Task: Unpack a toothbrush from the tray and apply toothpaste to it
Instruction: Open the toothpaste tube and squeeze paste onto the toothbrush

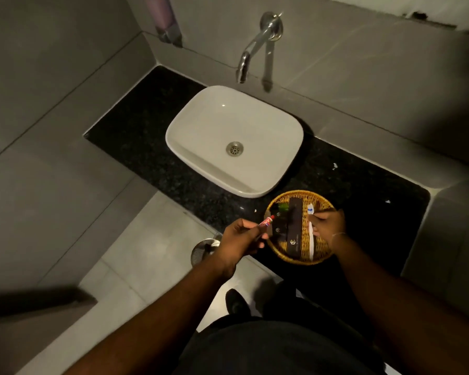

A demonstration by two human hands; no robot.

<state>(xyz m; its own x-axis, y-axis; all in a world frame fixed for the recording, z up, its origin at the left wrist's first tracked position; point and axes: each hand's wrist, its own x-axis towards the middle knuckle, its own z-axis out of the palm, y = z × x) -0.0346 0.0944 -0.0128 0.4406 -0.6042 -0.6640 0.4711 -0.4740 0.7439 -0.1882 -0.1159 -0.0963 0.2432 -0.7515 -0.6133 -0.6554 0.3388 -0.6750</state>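
Toothbrush point(311, 234): we see a white handle held in the right hand point(327, 222), bristle head pointing toward the basin, above the wicker tray point(280, 254).
Right hand grip: fingers closed around the toothbrush mid-handle; the handle end extends below the hand, over the tray's near rim.
Toothpaste tube point(266, 221): small, red and white, pinched in the left hand point(243, 238); its tip reaches over the tray's left rim.
Left hand grip: closed on the tube's lower end.
Tray contents: we note dark brown boxes point(293, 228) and a green item point(282, 207).
Tray position: on the black granite counter point(146, 147), just beside the white basin point(201, 125), nearer us.
Room: wall-mounted chrome tap point(255, 47) beyond the basin; grey tiled walls; pale floor tiles.
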